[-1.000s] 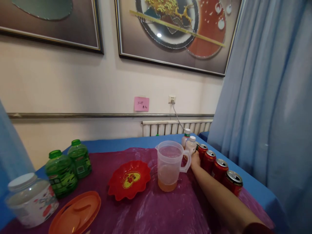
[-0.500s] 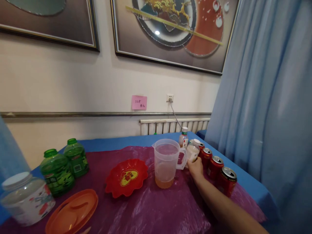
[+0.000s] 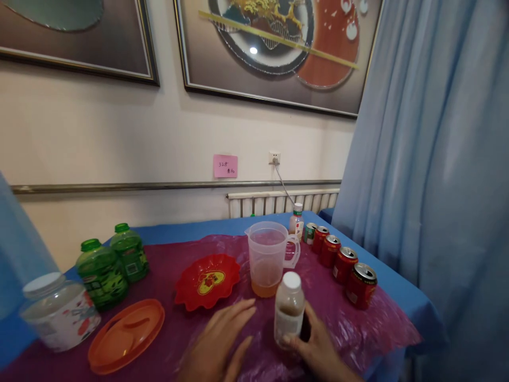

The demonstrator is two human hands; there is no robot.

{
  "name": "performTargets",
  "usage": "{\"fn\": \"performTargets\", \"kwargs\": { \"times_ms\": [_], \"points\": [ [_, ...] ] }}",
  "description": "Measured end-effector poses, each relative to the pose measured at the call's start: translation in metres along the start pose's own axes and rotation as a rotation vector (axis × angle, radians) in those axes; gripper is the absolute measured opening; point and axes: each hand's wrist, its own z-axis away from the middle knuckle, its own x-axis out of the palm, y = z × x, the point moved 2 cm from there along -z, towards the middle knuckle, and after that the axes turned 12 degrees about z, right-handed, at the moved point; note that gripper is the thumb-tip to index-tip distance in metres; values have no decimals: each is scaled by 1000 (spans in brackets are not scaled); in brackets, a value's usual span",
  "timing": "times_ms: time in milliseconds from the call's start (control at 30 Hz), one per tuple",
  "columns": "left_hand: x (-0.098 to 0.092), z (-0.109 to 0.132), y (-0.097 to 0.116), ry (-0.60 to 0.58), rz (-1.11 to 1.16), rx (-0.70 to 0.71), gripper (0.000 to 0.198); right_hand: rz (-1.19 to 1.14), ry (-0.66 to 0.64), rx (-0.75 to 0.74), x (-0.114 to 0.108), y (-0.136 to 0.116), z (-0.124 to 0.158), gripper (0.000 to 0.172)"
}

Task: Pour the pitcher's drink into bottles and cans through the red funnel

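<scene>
The right hand (image 3: 318, 347) is wrapped around a small white-capped bottle (image 3: 289, 310), upright at 6 o'clock of the jug (image 3: 269, 257), near the table's front edge. The left hand (image 3: 220, 339) is spread open and holds nothing, coming in from 9 o'clock of the bottle. To open it well, the right hand should grip the body low and firm while the left takes the cap (image 3: 291, 279) squarely from above, clear of the cans (image 3: 342, 262) at 2 o'clock.
</scene>
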Motion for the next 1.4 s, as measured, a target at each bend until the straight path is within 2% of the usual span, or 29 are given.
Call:
{"fn": "performTargets", "kwargs": {
  "times_ms": [100,233,367,533,700,767,867,967,1067,1133,1200,1300,1400],
  "points": [
    [6,-50,25,-136,65,133,50,-52,-112,-104,12,-7,1,71],
    [14,-94,33,-383,178,159,53,-77,-173,-148,13,-10,-3,73],
    [14,-116,32,-481,228,177,42,-88,-187,-150,9,-9,-4,71],
    [11,-126,39,-575,151,175,38,-69,-182,-136,8,-7,-3,71],
    [16,-131,44,-593,48,117,24,-113,-221,-151,8,-13,-3,72],
    [20,-133,44,-562,-43,62,20,-100,-226,-163,8,-18,-2,68],
    [23,-134,43,-487,-169,-52,41,-53,-206,-169,8,-22,-1,57],
    [18,-129,44,-467,-68,-28,54,-7,-175,-157,7,-25,1,51],
    [6,-123,46,-511,204,109,47,8,-165,-163,8,-26,1,61],
    [0,-122,46,-540,291,143,43,19,-165,-160,8,-25,2,65],
    [0,-123,45,-533,251,115,38,40,-164,-156,9,-25,2,65],
    [9,-127,46,-482,82,34,25,34,-167,-144,10,-23,3,65],
    [19,-133,50,-368,-6,-88,20,37,-157,-133,11,-22,4,66]
  ]
}}
